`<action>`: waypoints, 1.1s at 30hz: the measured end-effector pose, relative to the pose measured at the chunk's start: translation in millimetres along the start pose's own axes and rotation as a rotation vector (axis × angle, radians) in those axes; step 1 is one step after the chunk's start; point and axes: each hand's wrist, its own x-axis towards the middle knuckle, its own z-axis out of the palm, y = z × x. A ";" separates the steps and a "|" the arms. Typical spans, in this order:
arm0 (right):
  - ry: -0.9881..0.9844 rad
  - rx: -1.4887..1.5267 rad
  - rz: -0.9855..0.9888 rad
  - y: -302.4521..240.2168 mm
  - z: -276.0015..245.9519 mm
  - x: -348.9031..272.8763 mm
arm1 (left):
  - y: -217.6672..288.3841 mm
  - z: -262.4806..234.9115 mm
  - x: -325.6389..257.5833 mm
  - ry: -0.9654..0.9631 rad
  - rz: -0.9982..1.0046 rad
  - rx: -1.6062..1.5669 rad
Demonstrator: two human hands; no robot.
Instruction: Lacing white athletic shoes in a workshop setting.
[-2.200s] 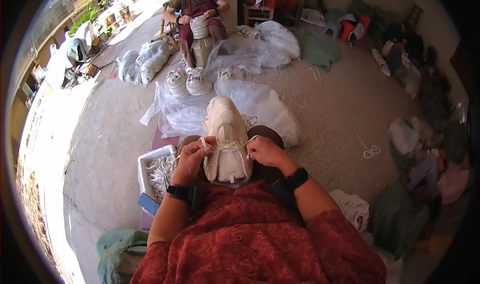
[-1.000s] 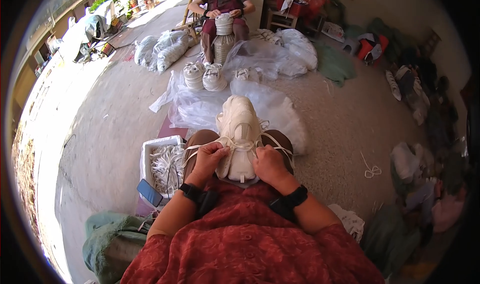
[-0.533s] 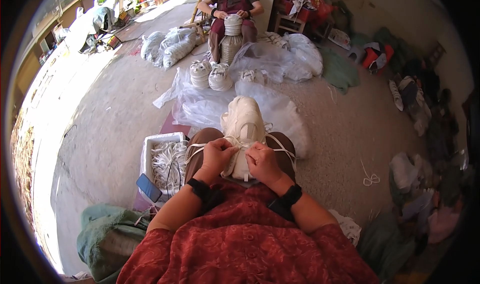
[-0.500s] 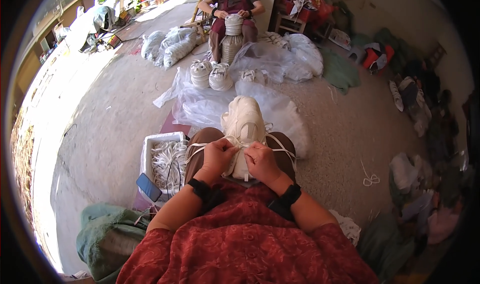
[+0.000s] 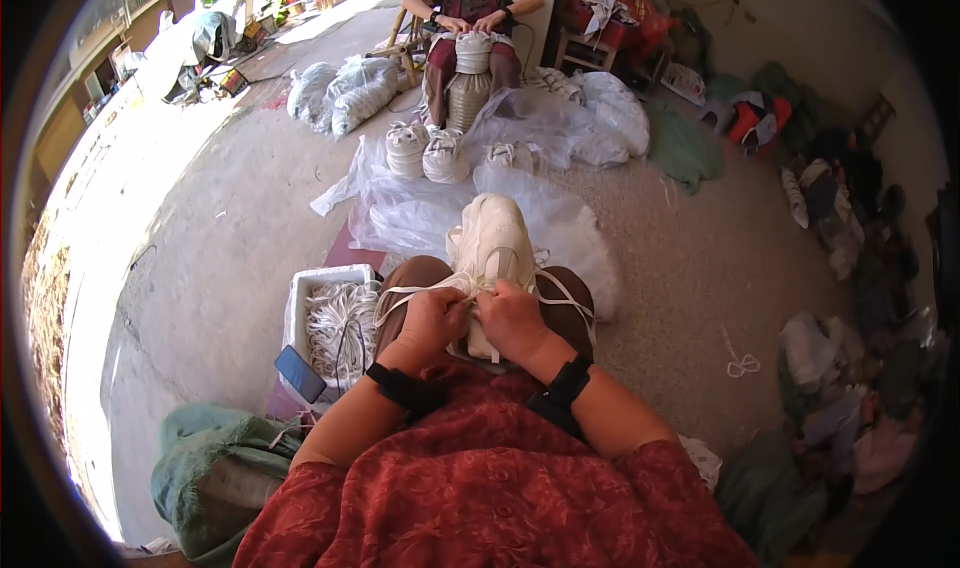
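Observation:
An off-white shoe [image 5: 494, 230] rests on my lap between my knees, its toe pointing away from me. Loose white shoelaces [image 5: 400, 293] spread from its lacing to both sides. My left hand [image 5: 437, 320] pinches a lace at the left of the shoe's opening. Close beside it, my right hand [image 5: 511, 320] is closed on a lace too, knuckles up. The fingertips of both hands nearly meet over the tongue, and they partly hide the lace between them.
A white foam box [image 5: 295, 318] full of laces stands at my left, with a phone [image 5: 300, 374] at its near corner. Ahead, finished-looking white shoes [image 5: 445, 155] sit by plastic sheeting [image 5: 400, 213]. A co-worker [image 5: 480, 28] sits beyond, hands on a shoe. Cloth heaps [image 5: 825, 348] line the right.
My right hand has moved left, closer to my left hand, and turned knuckles up. The co-worker's hands have shifted on their shoe. The whole view has shifted slightly.

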 end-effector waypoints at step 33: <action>0.600 1.832 0.548 88.3 -82.1 -137.3 | 46.1 -44.7 -5.7 -0.168 0.289 0.785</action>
